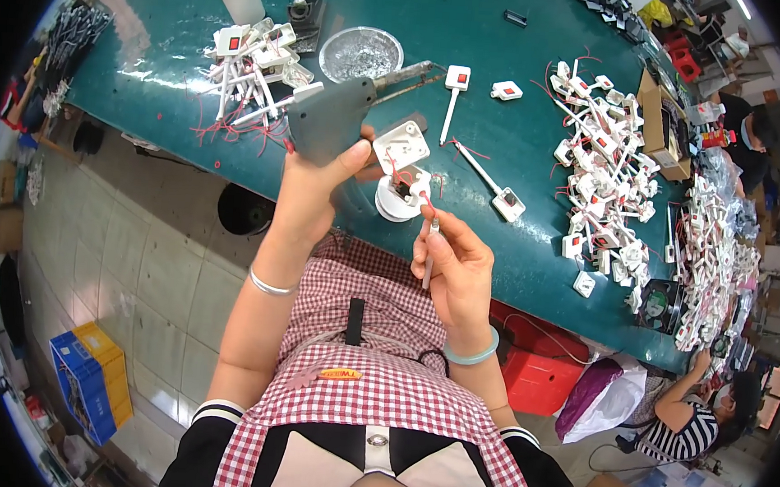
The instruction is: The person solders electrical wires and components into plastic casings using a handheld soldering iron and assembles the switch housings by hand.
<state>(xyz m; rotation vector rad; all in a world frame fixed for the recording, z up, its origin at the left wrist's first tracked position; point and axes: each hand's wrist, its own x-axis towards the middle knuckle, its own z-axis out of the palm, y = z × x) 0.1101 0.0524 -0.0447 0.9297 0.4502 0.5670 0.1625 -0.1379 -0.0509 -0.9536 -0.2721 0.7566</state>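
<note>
My left hand is wrapped round a dark grey, gun-shaped tool, blurred by motion, with a thin metal rod sticking out to the right; it looks like a soldering gun. Between thumb and fingers, my right hand pinches a slim white stem with red wire at its upper end. Just beyond that hand, an opened white plug housing with red wires inside rests at a round white holder. A finished-looking white stem with a square switch head lies to the right.
White switch pieces are heaped on the green table, in a left pile and a larger right pile. A metal bowl stands at the back. A red stool is under the table edge; another person works at far right.
</note>
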